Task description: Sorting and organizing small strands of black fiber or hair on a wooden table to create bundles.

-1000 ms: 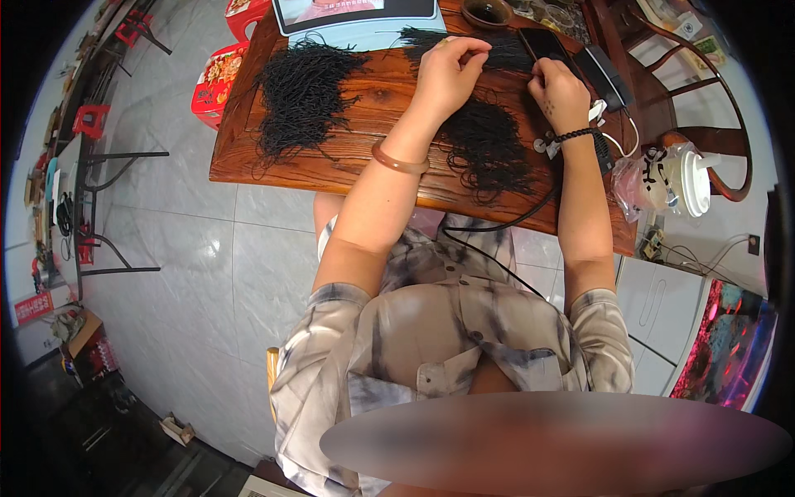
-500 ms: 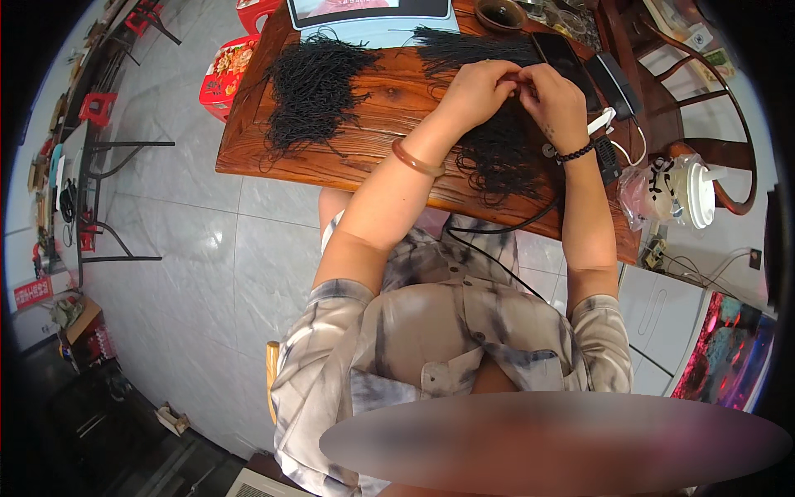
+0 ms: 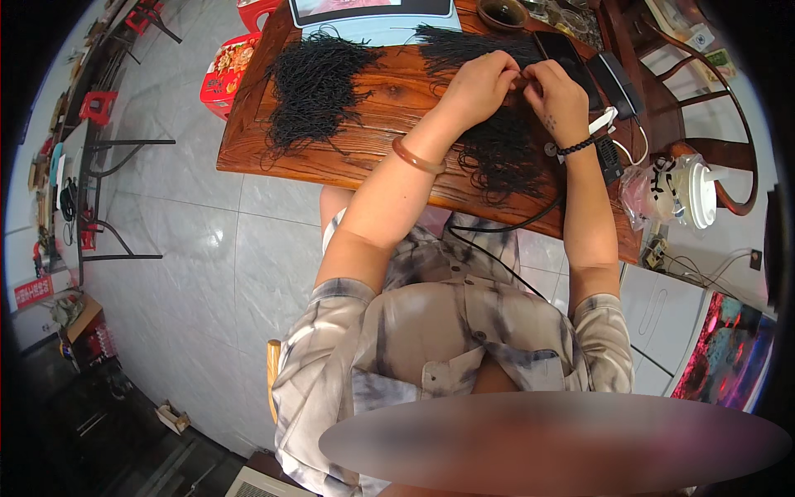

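Over the right part of the wooden table [image 3: 397, 108], my left hand [image 3: 482, 87] and my right hand [image 3: 560, 101] come close together, fingertips pinched. Whatever lies between the fingers is too small to make out. Beneath and in front of the hands lies a loose bundle of thin black cords [image 3: 501, 161], partly hidden by them. Beyond my left hand spreads another bundle of black cords [image 3: 460, 48]. A large tangled pile of black cords [image 3: 319, 91] rests at the table's left side.
A tablet-like screen [image 3: 373, 25] stands at the far edge. A dark bowl [image 3: 502, 13], a black phone [image 3: 563, 62] and a black box-shaped device [image 3: 617, 85] with a white cable lie beyond and right. A lidded cup [image 3: 694, 195] is at the right. Red stools [image 3: 228, 79] stand left.
My fingertips have shifted slightly, and a small gap now shows between the two hands. The cord piles look the same.
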Demonstrator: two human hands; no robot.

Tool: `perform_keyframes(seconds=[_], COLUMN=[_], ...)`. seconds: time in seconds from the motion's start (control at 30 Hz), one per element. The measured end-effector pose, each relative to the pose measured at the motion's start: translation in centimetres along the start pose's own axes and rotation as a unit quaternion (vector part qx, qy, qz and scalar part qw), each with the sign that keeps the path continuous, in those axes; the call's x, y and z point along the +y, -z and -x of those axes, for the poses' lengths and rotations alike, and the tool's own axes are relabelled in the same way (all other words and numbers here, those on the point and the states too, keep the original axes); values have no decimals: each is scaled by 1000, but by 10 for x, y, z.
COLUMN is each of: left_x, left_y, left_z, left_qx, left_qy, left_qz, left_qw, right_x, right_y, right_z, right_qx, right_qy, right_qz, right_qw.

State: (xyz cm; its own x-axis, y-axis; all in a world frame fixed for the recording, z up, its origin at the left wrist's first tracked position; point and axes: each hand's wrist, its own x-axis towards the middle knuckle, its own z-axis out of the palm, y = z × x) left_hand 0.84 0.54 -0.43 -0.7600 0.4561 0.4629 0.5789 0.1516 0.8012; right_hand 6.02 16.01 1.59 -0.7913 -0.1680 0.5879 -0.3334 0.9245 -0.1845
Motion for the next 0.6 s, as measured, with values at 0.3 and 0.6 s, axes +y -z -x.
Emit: perform_keyframes(seconds=[0.3,0.6], left_x=[-5,-9], left_y=[2,15], left_z=[-4,-11], left_qx=[-3,111], left_qy=[74,45], left_qz=[348,480], left_qw=[935,869], right_x=[1,16], right_y=[-7,-5], right_z=[-2,-4], right_qx=[-45,-48], right_qy=[-158,-141], right_qz=[-340,-367], right_qw=[926,918])
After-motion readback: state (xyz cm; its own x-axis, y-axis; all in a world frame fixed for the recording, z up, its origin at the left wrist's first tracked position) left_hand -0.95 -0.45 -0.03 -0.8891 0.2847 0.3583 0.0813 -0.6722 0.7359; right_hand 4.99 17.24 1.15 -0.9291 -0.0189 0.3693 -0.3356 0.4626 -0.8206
